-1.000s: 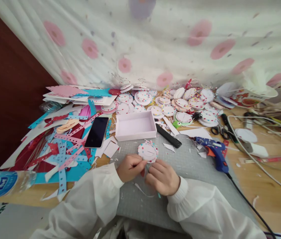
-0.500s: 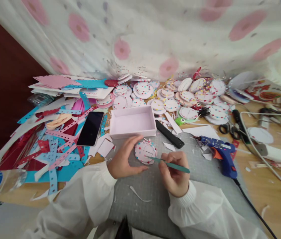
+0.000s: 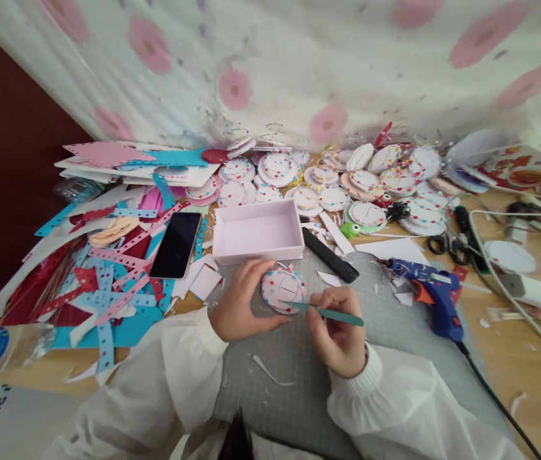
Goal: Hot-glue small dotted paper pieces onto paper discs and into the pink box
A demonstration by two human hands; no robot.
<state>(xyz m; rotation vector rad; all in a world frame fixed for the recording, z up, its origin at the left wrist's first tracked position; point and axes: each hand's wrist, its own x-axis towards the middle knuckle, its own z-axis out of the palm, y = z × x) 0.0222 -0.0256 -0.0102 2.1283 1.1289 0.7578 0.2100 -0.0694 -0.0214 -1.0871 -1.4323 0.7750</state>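
Observation:
A small round white paper disc (image 3: 277, 295) rimmed with red and blue beads lies on the grey cutting mat (image 3: 270, 406). My left hand (image 3: 239, 300) curves around its left side, thumb at the lower edge and fingers at the upper edge, steadying it. Between the fingers of my right hand (image 3: 340, 332) is a pair of teal tweezers (image 3: 342, 317), gripped like a pen. Their tip points left and rests over the disc's face; whether it pinches anything is too small to tell. Directly behind the disc stands an open white box (image 3: 258, 252).
Behind are many beaded paper discs (image 3: 277, 166). A blue glue gun (image 3: 435, 287), its cord trailing, and scissors (image 3: 448, 248) lie right. A black box cutter (image 3: 330, 255) sits beside the box. Left are a phone (image 3: 175, 246), paper strips (image 3: 105, 319) and a bottle (image 3: 6, 351).
The view has shifted slightly. My left thumb sits closer along the disc's lower edge. The tweezers stay over the disc in nearly the same pose.

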